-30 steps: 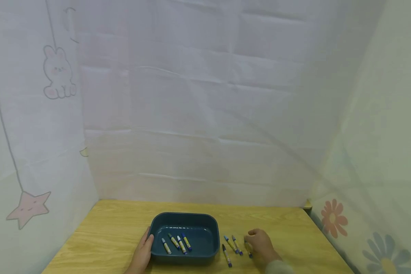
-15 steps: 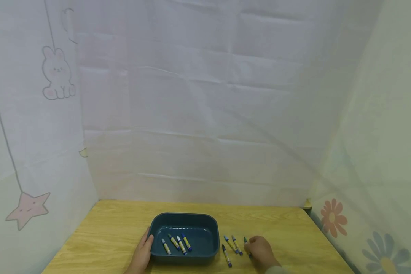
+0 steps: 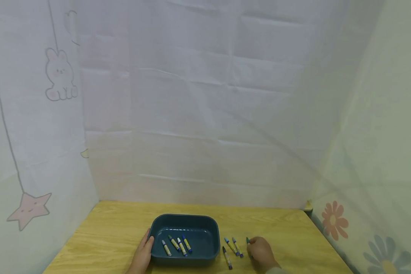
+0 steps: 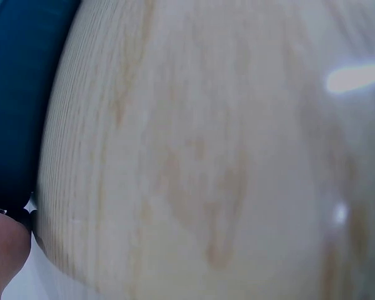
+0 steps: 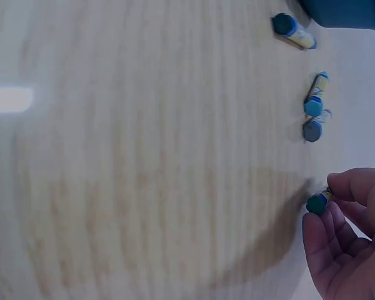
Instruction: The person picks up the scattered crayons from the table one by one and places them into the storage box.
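Right hand [image 3: 261, 251] pinches crayon [image 5: 317, 203], apparently; head view unclear.

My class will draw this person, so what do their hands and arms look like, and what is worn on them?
The left hand and right hand are ungloved. A pale, greyish sleeve shows on the right arm at the head view's bottom edge; none shows on the left. No cables or markings are visible.

Four crayons [image 3: 182, 247] are lying in a tray [image 3: 185, 262], while three others [image 3: 231, 246] are lying between it and the right hand [image 3: 261, 252].
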`<state>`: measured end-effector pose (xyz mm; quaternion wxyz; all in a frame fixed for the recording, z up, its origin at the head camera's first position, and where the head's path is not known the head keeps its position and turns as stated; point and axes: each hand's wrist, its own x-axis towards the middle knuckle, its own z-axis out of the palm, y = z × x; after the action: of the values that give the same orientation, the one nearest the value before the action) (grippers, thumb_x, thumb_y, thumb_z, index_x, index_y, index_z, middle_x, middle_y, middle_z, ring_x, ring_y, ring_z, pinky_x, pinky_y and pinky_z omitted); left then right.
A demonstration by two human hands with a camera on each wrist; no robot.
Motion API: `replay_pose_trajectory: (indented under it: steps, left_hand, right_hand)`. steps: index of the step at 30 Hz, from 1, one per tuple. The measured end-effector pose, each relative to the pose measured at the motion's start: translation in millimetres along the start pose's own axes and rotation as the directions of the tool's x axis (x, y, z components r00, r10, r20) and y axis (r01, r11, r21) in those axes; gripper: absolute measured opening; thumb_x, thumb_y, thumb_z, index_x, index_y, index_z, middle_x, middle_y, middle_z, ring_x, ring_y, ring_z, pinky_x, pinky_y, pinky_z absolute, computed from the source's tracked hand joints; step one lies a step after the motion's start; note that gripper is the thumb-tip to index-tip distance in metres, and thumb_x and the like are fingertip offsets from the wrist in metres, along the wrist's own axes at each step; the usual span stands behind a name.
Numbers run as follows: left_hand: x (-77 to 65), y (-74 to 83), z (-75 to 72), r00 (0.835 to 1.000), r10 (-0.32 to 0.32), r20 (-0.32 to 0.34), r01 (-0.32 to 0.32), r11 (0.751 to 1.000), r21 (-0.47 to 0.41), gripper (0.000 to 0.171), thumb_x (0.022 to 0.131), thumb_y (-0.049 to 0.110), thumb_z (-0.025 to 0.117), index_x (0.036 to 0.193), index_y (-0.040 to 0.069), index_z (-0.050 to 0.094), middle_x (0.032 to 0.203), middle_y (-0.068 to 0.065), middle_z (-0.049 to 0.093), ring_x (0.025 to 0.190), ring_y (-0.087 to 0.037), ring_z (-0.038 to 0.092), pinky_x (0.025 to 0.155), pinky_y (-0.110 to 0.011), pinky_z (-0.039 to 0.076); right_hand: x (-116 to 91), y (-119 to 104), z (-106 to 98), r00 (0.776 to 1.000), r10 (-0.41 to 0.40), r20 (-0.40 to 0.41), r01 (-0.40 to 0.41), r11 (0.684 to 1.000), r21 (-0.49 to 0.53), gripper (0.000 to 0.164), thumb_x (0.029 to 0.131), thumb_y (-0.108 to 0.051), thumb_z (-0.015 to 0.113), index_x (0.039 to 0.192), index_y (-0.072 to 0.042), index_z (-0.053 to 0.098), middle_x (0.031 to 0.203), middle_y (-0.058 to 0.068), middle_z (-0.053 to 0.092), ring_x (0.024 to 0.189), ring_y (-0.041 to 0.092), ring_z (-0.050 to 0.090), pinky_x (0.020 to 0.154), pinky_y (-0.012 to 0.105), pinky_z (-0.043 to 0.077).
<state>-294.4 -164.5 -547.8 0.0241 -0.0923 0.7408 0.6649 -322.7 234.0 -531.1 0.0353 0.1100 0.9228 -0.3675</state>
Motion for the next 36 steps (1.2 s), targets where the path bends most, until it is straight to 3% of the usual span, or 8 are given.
replay_pose_trajectory:
  steps: [4,7,9,12,17,27,36]
  left_hand:
    - [-1.1,0.5,-0.7,1.0,-0.009,-0.002,0.009,1.0,0.004,0.071,0.106,0.043,0.029,0.155,-0.003,0.008,0.16,-0.028,0.003,0.146,-0.051,0.002,0.117,-0.066,0.009]
    - [-2.5,1.3,-1.1,1.0,-0.014,-0.008,0.015,1.0,0.019,0.072,0.106,0.046,0.029,0.155,-0.002,0.009,0.16,-0.028,0.004,0.146,-0.052,0.003,0.117,-0.067,0.009]
    - [-3.1,1.4,-0.9,1.0,-0.011,-0.01,0.012,1.0,0.024,0.072,0.106,0.046,0.029,0.155,-0.002,0.009,0.16,-0.028,0.004,0.146,-0.052,0.003,0.117,-0.067,0.009]
    - [-2.6,0.0,-0.4,1.0,0.001,-0.016,0.0,1.0,0.025,0.07,0.106,0.044,0.03,0.155,-0.003,0.01,0.16,-0.028,0.005,0.146,-0.052,0.003,0.117,-0.068,0.008]
    - [-1.1,-2.3,-0.4,1.0,0.019,-0.014,-0.018,0.999,0.033,0.07,0.106,0.043,0.029,0.155,-0.003,0.01,0.16,-0.029,0.006,0.146,-0.052,0.004,0.117,-0.068,0.009]
    - [-1.6,-2.9,0.5,0.999,0.048,-0.021,-0.048,0.999,0.008,0.066,0.107,0.037,0.031,0.154,-0.006,0.011,0.159,-0.03,0.007,0.146,-0.052,0.004,0.117,-0.067,0.009]
    - [-3.3,-0.7,1.9,0.996,0.091,-0.021,-0.091,0.996,-0.007,0.063,0.108,0.032,0.031,0.153,-0.008,0.011,0.159,-0.031,0.008,0.146,-0.052,0.005,0.118,-0.066,0.009]
  right_hand:
    - [5.0,-3.9,-4.3,0.999,-0.046,-0.008,0.046,0.997,0.057,0.034,0.083,-0.004,0.058,0.111,0.014,0.061,0.108,0.031,0.065,0.099,0.048,0.062,0.086,0.054,0.055]
    - [7.9,-13.7,-8.3,0.997,-0.08,-0.006,0.08,0.991,0.108,0.037,0.085,-0.004,0.055,0.115,0.017,0.058,0.099,0.025,0.067,0.078,0.031,0.065,0.071,0.039,0.059]
    - [8.8,-22.4,-10.9,0.995,-0.103,-0.008,0.103,0.987,0.124,0.038,0.087,-0.004,0.055,0.118,0.018,0.056,0.093,0.021,0.068,0.065,0.02,0.06,0.06,0.029,0.055]
    - [8.7,-38.4,-13.0,0.993,-0.119,-0.024,0.121,0.986,0.117,0.039,0.088,-0.005,0.055,0.12,0.017,0.056,0.09,0.018,0.069,0.06,0.012,0.054,0.055,0.023,0.051]
    - [7.8,-64.0,-9.9,0.99,-0.136,-0.045,0.142,0.977,0.161,0.037,0.091,-0.006,0.056,0.123,0.014,0.057,0.088,0.017,0.069,0.052,0.009,0.047,0.052,0.022,0.046]
    - [2.9,-108.0,8.6,0.974,-0.227,-0.003,0.222,0.948,0.228,0.037,0.091,-0.004,0.057,0.124,0.013,0.058,0.067,0.003,0.063,0.048,0.006,0.043,0.049,0.017,0.039]
    - [1.9,-133.4,37.7,0.952,-0.305,0.03,0.288,0.923,0.256,0.034,0.091,-0.006,0.061,0.122,0.009,0.062,0.094,0.016,0.07,0.051,0.01,0.049,0.048,0.021,0.042]
